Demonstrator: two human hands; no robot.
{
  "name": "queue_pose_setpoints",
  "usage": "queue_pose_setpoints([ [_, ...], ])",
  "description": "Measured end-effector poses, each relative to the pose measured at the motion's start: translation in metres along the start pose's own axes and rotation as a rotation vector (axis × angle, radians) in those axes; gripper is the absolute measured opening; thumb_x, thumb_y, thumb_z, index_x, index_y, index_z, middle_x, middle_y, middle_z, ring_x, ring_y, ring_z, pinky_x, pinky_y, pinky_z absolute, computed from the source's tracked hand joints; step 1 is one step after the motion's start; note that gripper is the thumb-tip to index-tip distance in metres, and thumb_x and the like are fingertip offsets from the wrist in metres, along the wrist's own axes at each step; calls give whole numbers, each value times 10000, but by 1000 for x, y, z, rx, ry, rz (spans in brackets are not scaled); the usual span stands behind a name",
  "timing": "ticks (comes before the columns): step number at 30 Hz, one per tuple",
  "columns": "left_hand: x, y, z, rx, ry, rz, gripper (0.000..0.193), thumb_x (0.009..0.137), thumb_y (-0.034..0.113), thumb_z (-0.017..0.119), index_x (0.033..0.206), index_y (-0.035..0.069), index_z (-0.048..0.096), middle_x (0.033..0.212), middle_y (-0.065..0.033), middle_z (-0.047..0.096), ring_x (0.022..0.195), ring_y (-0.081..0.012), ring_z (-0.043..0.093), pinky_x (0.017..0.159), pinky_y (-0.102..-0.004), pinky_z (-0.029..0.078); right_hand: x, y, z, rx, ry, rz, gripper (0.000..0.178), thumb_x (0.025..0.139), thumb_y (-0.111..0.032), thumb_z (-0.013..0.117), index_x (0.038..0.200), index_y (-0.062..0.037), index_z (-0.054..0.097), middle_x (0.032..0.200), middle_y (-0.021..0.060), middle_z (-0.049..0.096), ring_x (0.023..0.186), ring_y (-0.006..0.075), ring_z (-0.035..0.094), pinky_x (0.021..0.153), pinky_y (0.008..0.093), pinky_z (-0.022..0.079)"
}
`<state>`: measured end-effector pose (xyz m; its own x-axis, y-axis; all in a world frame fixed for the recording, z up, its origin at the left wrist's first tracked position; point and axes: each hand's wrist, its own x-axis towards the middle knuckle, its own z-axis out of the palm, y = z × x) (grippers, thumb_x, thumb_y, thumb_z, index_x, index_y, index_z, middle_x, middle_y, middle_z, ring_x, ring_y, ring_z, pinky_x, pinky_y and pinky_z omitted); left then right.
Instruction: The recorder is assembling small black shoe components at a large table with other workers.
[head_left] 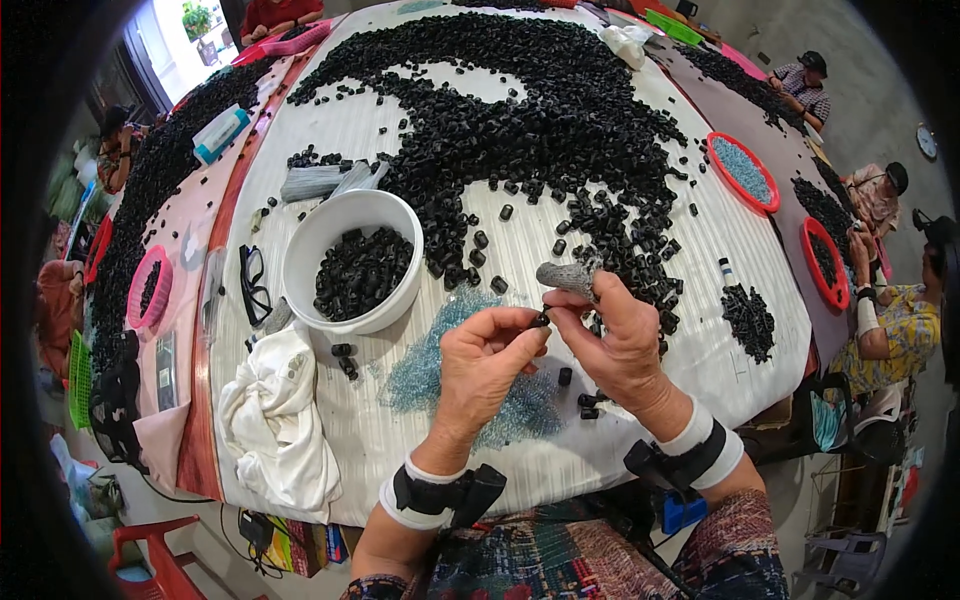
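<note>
Pale and faintly striped, the desk (pixel 735 390) fills the middle of this busy room, and all eyes go to one small black piece (pixel 541 320), up above its near side, right where the two hands meet! Left hand (pixel 482 360) pinches it between thumb and forefinger; right hand (pixel 622 345) comes at it with thumb and fingers drawn together, though whether those grip a second part, I cannot tell. A grey knitted cover (pixel 567 277) sheathes one right finger. Doing this well, I'd say, wants a firm left pinch, small right-hand movements and steady wrists. Just below spreads a heap of pale-blue bits (pixel 422 378), probably easy to scatter with a sleeve; left of that, a white tub (pixel 350 212); farther out, the sprawling black pile (pixel 500 130).
</note>
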<state>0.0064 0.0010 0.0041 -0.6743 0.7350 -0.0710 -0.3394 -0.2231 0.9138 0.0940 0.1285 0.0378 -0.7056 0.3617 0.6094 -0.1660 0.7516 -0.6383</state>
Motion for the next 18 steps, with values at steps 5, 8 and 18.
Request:
queue_pose_setpoints([
  [5,-1,1,2,20,13,6,171,835,73,688,980,-11,649,817,-40,669,722,-87,644,579,-200,514,-2,1,3,-26,7,-11,164,785,33,661,916,7,566,806,127,653,727,219,685,618,285,541],
  [8,-1,0,2,44,26,0,166,842,91,687,974,-5,656,815,-42,672,726,-90,650,583,-200,515,-3,1,5,-64,19,-36,157,782,29,663,904,6,568,774,132,632,689,239,669,582,306,525],
  [18,0,-2,1,28,51,-39,156,850,97,672,959,-14,663,816,-55,678,732,-105,660,589,-207,522,-11,0,8,-146,-17,-68,185,752,53,650,904,9,555,761,153,587,652,297,612,552,349,491],
])
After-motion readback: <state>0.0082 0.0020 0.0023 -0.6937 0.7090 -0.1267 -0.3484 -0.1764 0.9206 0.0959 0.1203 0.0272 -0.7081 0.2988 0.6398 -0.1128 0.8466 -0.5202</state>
